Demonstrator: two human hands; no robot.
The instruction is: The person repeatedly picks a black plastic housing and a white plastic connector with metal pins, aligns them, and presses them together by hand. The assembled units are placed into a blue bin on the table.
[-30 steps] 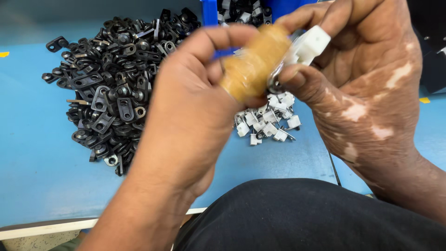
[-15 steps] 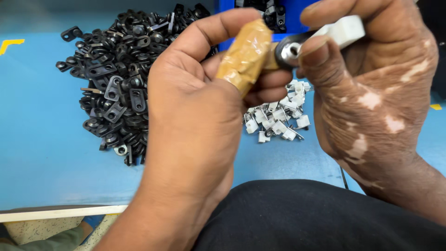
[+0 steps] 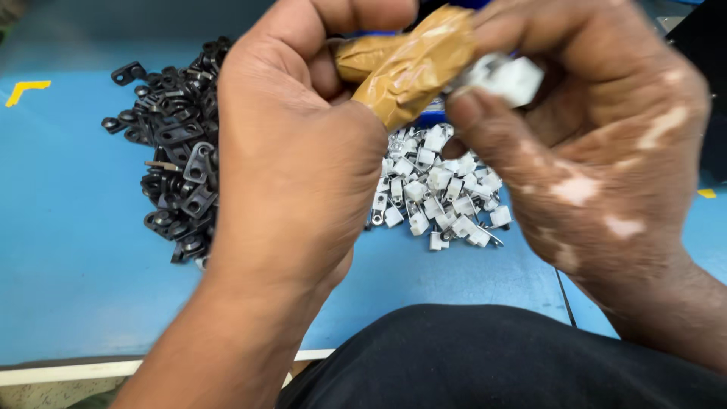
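— What is the left hand [image 3: 295, 167] doing?

— It is curled shut around a tool with a handle wrapped in brown tape [image 3: 413, 64]. The handle sticks out from the fist toward two o'clock, up near the top edge of the view.

— And the right hand [image 3: 583, 144]?

— Its thumb and fingers are pinched on a small white plastic piece [image 3: 509, 77], held right against the tip of the taped handle, at about one o'clock from the centre of the view. The tool's working end is hidden between the piece and the fingers, so I cannot tell how it meets the piece.

— What lies under the hands?

— A blue table [image 3: 68, 250]. Between the two hands, near the centre, sits a heap of small white clips [image 3: 439, 193], some with metal eyelets. At nine to ten o'clock, partly behind the left hand, there is a larger pile of black clips [image 3: 178, 159]. The two heaps lie apart.

— Anything else?

— A yellow corner mark [image 3: 26, 89] on the table at ten o'clock, and dark cloth [image 3: 500, 363] over the person's lap at six o'clock.
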